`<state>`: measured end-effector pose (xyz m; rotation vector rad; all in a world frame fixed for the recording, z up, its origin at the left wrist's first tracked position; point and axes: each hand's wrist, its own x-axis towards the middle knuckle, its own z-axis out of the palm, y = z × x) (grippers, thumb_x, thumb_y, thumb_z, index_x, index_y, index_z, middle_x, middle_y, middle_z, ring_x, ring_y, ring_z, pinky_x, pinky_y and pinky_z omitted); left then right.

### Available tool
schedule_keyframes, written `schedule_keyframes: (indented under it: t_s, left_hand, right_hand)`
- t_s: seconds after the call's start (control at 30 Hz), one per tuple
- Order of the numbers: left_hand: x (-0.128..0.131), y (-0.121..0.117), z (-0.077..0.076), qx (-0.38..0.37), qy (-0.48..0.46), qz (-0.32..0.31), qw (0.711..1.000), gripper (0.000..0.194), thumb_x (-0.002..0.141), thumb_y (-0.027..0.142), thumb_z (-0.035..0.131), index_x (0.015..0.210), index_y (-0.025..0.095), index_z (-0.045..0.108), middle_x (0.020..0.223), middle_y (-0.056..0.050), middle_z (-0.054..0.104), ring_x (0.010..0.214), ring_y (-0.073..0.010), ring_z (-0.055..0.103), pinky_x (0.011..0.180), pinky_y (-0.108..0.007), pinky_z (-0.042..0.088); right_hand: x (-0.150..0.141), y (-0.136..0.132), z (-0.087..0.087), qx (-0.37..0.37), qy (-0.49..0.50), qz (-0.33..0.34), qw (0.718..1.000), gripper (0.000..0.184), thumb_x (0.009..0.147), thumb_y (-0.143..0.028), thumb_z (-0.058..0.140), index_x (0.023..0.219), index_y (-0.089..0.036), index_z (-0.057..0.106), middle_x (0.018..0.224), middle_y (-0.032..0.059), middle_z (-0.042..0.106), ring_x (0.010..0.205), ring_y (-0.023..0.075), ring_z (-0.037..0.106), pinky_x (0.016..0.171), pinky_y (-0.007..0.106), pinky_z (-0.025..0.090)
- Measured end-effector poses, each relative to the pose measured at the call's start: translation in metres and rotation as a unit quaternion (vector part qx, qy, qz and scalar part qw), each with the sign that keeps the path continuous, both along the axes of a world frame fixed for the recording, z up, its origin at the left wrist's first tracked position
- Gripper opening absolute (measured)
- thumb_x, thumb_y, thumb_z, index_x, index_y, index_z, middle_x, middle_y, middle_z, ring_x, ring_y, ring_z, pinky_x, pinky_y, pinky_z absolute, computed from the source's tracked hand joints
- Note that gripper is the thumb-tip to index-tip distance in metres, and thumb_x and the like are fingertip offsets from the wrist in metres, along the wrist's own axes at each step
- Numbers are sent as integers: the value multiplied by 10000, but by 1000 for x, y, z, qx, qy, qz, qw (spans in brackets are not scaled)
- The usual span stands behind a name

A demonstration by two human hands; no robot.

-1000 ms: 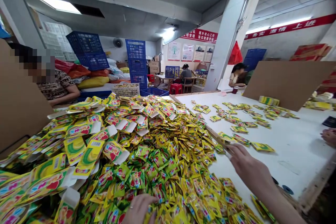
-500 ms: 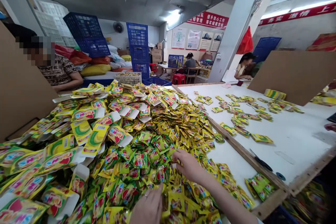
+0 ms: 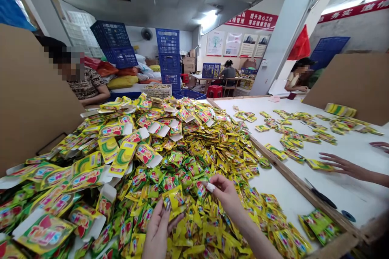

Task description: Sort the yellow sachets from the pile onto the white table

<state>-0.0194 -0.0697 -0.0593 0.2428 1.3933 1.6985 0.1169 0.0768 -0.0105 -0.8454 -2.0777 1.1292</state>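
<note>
A big heap of small yellow-green sachets (image 3: 194, 162) covers the white table in front of me, with flat printed cartons (image 3: 121, 158) piled on its left side. My left hand (image 3: 158, 228) is raised at the heap's near edge, fingers closed on one yellow sachet (image 3: 174, 200). My right hand (image 3: 223, 192) hovers just over the heap to its right, fingers curled in a pinch on a sachet; one fingertip wears white tape.
A wooden strip (image 3: 291, 176) divides my table from the neighbouring table (image 3: 349, 145), where scattered sachets lie and another person's hand (image 3: 337, 164) reaches in. Scissors (image 3: 322, 196) lie by the strip. Brown cardboard sheets (image 3: 27, 93) stand left and right. A seated person (image 3: 82, 81) works at back left; blue crates (image 3: 114, 46) behind.
My left hand has lifted a sachet out of the heap. My right hand stays over the pile, slightly raised. Another person's hand has come in over the right table.
</note>
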Motion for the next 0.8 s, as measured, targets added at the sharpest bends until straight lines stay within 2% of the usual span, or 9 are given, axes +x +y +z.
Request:
schedule_keyframes:
  t_s: [0.13,0.27,0.37,0.5,0.6,0.63,0.67,0.73,0.8]
  left_hand:
    - [14,10,1,-2,130,-21,991,559,840,524,351,1306,216,342,1384,-96,425,1108,-262,563,844,-370,552]
    - [17,13,9,16,170,-30,985,520,767,549,497,1089,151,587,1096,-115,662,1067,-285,580,880,-397,512]
    - [22,12,14,18,204,-27,978,479,770,512,521,1061,140,599,1091,-120,647,1084,-266,556,933,-371,460]
    - [21,16,32,82,353,-78,929,348,865,393,404,1066,184,597,1131,-103,549,1071,-196,526,917,-303,449]
    - [-16,26,64,30,561,-153,813,336,902,289,323,1144,219,545,1162,-82,529,1132,-159,473,970,-295,411]
    - [-37,31,76,3,648,-170,743,352,902,233,310,1205,219,489,1191,-80,528,1156,-153,451,995,-304,387]
    - [-61,37,88,-50,740,-198,641,396,886,179,329,1273,209,410,1240,-84,511,1184,-164,426,1018,-329,364]
    - [-110,51,109,-84,778,-208,588,551,766,-34,355,1251,209,451,1316,-105,460,1274,-264,314,1072,-500,221]
    - [-150,65,122,-105,791,-231,557,618,631,-128,384,1149,165,552,1256,-147,509,1279,-344,299,1045,-578,190]
  right_hand:
    - [-13,-38,-2,-40,126,-41,990,216,826,-387,483,715,-207,441,773,4,444,704,147,485,623,260,435]
    - [-15,-57,-2,-58,148,-47,986,176,756,-280,592,895,-223,500,998,60,485,877,184,496,693,281,449]
    - [-10,-52,4,-185,132,39,973,520,743,-269,625,1200,-255,377,1150,84,516,982,197,524,747,294,481]
    - [-7,-43,8,-251,101,138,953,268,775,-331,594,994,-177,586,888,56,640,792,191,608,727,316,498]
    - [4,-35,10,-174,41,132,975,209,827,-323,491,926,-181,609,773,38,633,636,174,605,597,298,504]
    - [10,-30,10,-98,-11,126,987,196,836,-278,465,936,-190,609,800,45,636,694,190,617,642,312,505]
    - [17,-25,9,-13,-80,116,990,204,836,-219,439,947,-194,608,848,61,638,768,210,623,699,330,498]
    - [31,-15,6,118,-224,91,963,277,813,-110,391,971,-190,603,956,101,623,849,235,619,750,356,483]
    - [43,-7,-2,162,-303,73,936,328,796,-65,352,983,-187,592,983,116,603,787,223,626,694,345,490]
